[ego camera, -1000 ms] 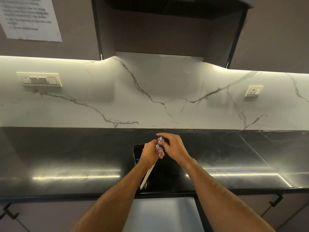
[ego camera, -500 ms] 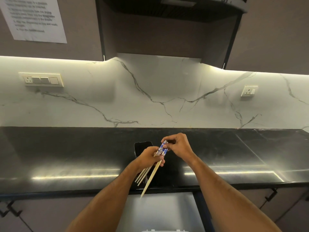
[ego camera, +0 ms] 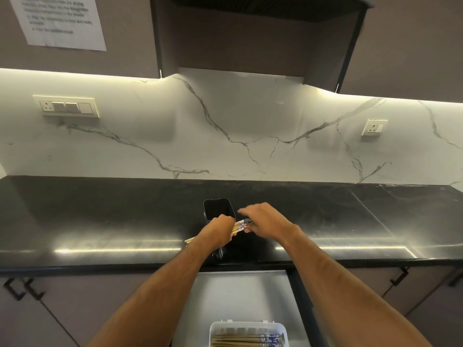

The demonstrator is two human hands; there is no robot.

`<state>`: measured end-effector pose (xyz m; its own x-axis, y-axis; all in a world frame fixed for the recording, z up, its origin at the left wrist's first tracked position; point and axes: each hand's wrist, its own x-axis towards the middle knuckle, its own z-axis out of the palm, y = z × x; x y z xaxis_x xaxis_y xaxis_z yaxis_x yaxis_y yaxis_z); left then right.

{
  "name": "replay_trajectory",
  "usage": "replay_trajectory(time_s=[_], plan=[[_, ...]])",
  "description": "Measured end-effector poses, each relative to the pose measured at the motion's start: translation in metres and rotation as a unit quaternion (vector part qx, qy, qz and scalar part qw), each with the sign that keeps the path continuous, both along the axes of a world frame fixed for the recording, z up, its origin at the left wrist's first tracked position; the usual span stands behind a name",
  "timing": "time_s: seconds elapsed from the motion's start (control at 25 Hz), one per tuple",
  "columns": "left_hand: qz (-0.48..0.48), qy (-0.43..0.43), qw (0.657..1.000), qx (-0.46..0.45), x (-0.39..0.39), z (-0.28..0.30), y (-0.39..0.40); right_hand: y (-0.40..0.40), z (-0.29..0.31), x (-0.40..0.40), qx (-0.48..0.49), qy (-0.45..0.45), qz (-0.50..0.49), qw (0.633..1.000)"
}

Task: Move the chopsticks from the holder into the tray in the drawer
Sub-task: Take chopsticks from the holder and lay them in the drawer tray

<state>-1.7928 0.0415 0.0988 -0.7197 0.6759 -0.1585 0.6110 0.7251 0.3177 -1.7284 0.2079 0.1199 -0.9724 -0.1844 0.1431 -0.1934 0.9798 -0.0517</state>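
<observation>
A bundle of wooden chopsticks [ego camera: 240, 225] with blue-and-white patterned ends lies nearly level over the black counter, in front of the black holder [ego camera: 218, 209]. My left hand [ego camera: 218, 231] is shut around the middle of the bundle; the plain tips stick out to its left. My right hand [ego camera: 263, 221] pinches the patterned ends. Below, the drawer [ego camera: 240, 296] stands open, with a white tray [ego camera: 220, 328] at the bottom edge that has several chopsticks lying in it.
The black counter [ego camera: 100, 216] runs the full width under a marble backsplash with a switch panel [ego camera: 67, 106] and a socket [ego camera: 374, 127]. Closed cabinet doors with black handles flank the drawer. Dark upper cabinets and a hood hang overhead.
The chopsticks have swung from a steep slant to nearly level, tips now pointing left. Both hands stay on them. The view has tilted down, so the tray in the drawer shows.
</observation>
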Motion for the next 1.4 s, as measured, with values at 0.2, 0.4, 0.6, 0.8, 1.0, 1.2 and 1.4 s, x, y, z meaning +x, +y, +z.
replay_trajectory(time_s=[0.2,0.4,0.6,0.8,1.0,1.2,1.4], plan=[[-0.044,0.036,0.997,-0.06,0.006,-0.011,0.007,-0.002,-0.024,0.009,0.063,-0.076,-0.029,0.995],[-0.044,0.031,0.994,-0.099,0.008,-0.034,0.013,0.023,-0.051,0.028,-0.318,-0.071,-0.132,0.936],[-0.055,0.035,0.992,-0.106,0.021,-0.044,0.038,0.031,-0.067,0.027,-0.683,-0.078,-0.306,0.659],[-0.045,0.035,0.992,-0.112,0.026,-0.052,0.048,0.036,-0.074,0.034,-0.652,-0.08,-0.294,0.694],[-0.033,0.037,0.99,-0.13,0.039,-0.061,0.053,0.041,-0.081,0.052,-0.182,-0.115,-0.081,0.973],[-0.047,0.059,0.989,-0.127,0.052,-0.079,0.055,0.028,-0.103,0.058,0.001,-0.115,-0.051,0.992],[-0.045,0.051,0.988,-0.139,0.064,-0.114,0.027,0.042,-0.134,0.077,0.011,-0.147,-0.058,0.987]])
